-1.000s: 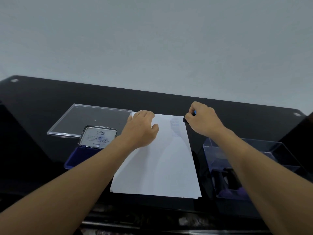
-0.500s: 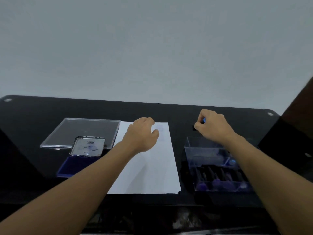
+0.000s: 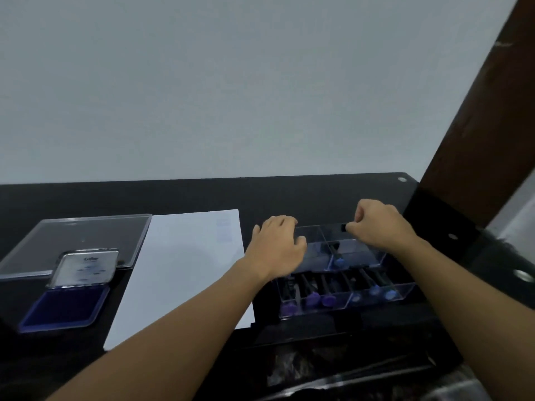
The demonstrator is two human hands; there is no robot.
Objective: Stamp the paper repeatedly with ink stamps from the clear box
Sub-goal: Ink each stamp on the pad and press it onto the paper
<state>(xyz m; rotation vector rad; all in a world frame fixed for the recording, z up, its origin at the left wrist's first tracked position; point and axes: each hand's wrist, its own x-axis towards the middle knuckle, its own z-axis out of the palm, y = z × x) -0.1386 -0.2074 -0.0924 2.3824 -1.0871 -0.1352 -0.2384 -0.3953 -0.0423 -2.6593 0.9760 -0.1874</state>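
Note:
A white paper [image 3: 182,267] lies on the black table, with faint blue stamp marks [image 3: 224,231] near its far right corner. To its right stands the clear box [image 3: 402,290], with several purple- and blue-handled stamps [image 3: 320,299] in its compartments. My right hand [image 3: 376,224] hovers over the box's far part and pinches a small dark stamp [image 3: 343,227]. My left hand [image 3: 276,247] sits at the box's left far corner, fingers loosely curled, holding nothing that I can see.
An open blue ink pad [image 3: 63,308] with its lid [image 3: 85,269] raised sits at the left. Behind it lies a clear flat lid [image 3: 72,235]. A dark brown post [image 3: 489,117] rises at the right. The table's front edge is near my arms.
My view swung right. My right hand carried the small stamp from the paper's far right corner over to the clear box. My left hand left the paper and moved to the box.

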